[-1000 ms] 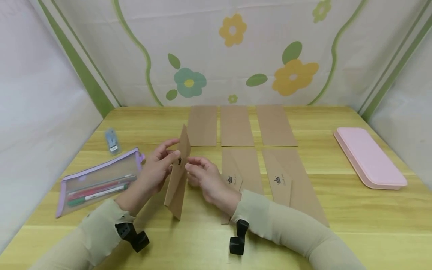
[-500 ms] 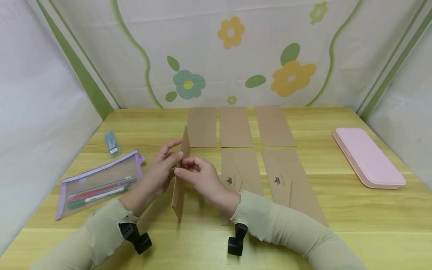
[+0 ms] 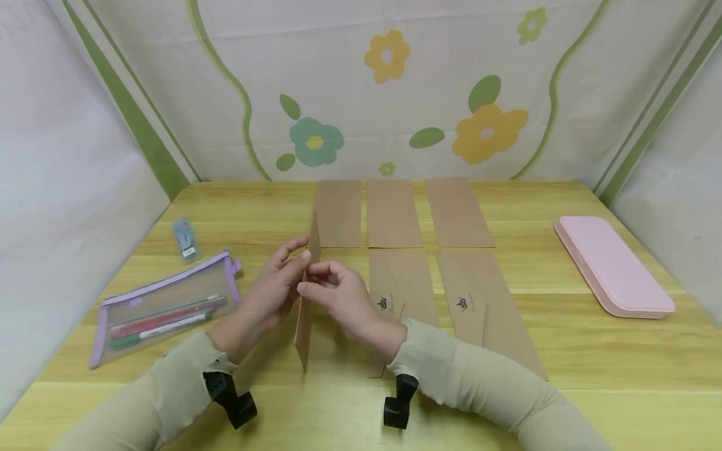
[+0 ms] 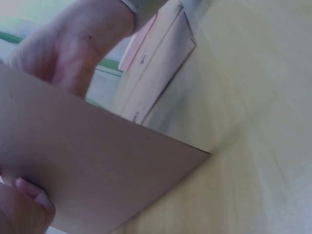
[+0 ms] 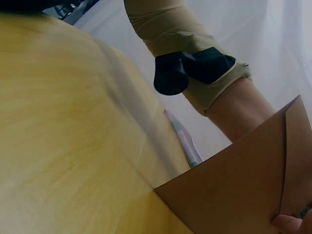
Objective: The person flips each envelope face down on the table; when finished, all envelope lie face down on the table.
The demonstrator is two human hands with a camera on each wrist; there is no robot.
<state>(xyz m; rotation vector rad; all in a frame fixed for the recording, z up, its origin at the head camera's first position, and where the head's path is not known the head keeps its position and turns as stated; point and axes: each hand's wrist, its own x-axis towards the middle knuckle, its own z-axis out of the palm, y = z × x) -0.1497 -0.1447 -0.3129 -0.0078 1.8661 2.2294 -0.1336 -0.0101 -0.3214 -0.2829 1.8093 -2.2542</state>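
Observation:
A brown kraft paper envelope (image 3: 304, 326) stands on edge above the table, almost side-on in the head view. My left hand (image 3: 271, 294) grips it from the left, thumb on the near side. From the right, my right hand (image 3: 344, 300) pinches it near the middle with thumb and index finger. The left wrist view has the envelope's plain face (image 4: 97, 151), with fingers (image 4: 24, 209) at its lower left. The right wrist view catches the flap (image 5: 297, 161) folded over, with a fingertip (image 5: 287, 223) on it. The printed mark is mostly hidden.
Three plain envelopes (image 3: 395, 213) lie along the back. Two more with printed crowns on their flaps (image 3: 465, 300) lie at front right. A mesh pencil pouch (image 3: 163, 282) with pens and a small blue box (image 3: 186, 241) lie left; a pink case (image 3: 615, 266) is right.
The held envelope has turned from showing its printed flap to nearly edge-on. My right hand has moved slightly left, its fingertips onto the envelope. The envelopes on the table have not moved.

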